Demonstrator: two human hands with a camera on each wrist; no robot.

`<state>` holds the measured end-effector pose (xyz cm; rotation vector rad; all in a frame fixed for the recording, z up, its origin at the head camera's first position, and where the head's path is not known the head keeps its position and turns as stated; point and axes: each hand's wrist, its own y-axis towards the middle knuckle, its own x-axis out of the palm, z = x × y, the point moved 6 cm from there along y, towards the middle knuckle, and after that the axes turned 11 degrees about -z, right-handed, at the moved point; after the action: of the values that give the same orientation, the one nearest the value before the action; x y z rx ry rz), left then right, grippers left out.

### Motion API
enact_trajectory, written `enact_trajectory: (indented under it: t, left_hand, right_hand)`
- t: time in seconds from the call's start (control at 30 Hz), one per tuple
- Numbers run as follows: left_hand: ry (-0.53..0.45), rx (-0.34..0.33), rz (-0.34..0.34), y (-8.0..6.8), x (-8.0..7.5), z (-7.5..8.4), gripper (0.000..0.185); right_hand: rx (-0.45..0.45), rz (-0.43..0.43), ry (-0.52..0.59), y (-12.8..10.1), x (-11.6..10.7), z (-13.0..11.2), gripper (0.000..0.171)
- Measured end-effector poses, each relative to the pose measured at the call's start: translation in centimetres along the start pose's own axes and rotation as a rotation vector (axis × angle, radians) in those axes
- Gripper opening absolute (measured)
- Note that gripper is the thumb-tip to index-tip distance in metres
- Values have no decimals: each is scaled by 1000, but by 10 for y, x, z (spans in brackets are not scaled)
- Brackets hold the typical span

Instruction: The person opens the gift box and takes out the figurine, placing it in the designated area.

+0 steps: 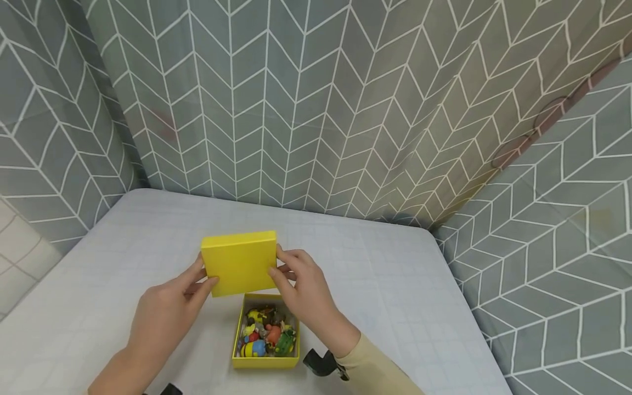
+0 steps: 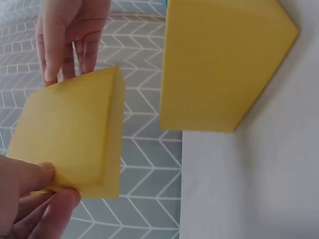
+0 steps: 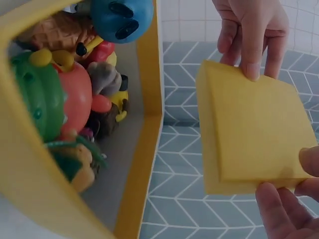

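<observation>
A square yellow box lid (image 1: pixel 241 266) is held up, tilted on edge, just beyond an open yellow box (image 1: pixel 266 362). My left hand (image 1: pixel 165 312) pinches the lid's left side between thumb and fingers. On the opposite side, my right hand (image 1: pixel 308 291) grips the lid the same way, thumb on its face. Inside the box lie several small toy figures (image 3: pixel 77 92), among them a green one (image 1: pixel 285 344), a red-orange one (image 1: pixel 273 334) and a blue-and-yellow one (image 1: pixel 253 349). In the left wrist view only the box's outer wall (image 2: pixel 219 64) shows beside the lid.
The box stands on a table with a white cloth (image 1: pixel 385 307). Grey curtains (image 1: pixel 296 109) with white chevron lines hang behind the table and along its sides. White tiles (image 1: pixel 17 247) show at the far left.
</observation>
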<state>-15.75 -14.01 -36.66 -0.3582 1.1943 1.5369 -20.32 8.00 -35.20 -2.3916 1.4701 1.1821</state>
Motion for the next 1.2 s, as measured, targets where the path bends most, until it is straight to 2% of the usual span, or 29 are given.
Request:
enact_trajectory:
  t: [0.13, 0.3, 0.43, 0.57, 0.77, 0.9, 1.03, 1.2]
  left_hand:
    - [17, 17, 80, -2, -7, -4, 54]
    - [-2, -14, 97, -6, -10, -11, 43]
    - [-86, -74, 62, -10, -8, -18, 43]
    - [-181, -141, 29, -17, -7, -24, 36]
    - [-245, -213, 56, -24, -17, -34, 20]
    - [-283, -294, 4, -26, -18, -41, 21]
    - [-331, -330, -54, -32, -19, -51, 21]
    - [-372, -345, -68, -42, -30, -68, 30]
  right_hand:
    - [3, 4, 66, 6, 7, -1, 44]
    - [43, -5, 122, 10, 14, 0, 46]
    - [59, -15, 143, 11, 17, -1, 49]
    - [49, -8, 129, 13, 19, -3, 45]
    - [71, 7, 167, 12, 27, -5, 42]
    - [76, -3, 235, 9, 35, -6, 40]
    - [101, -43, 315, 8, 45, -10, 35]
    - [142, -67, 345, 9, 60, -17, 32]
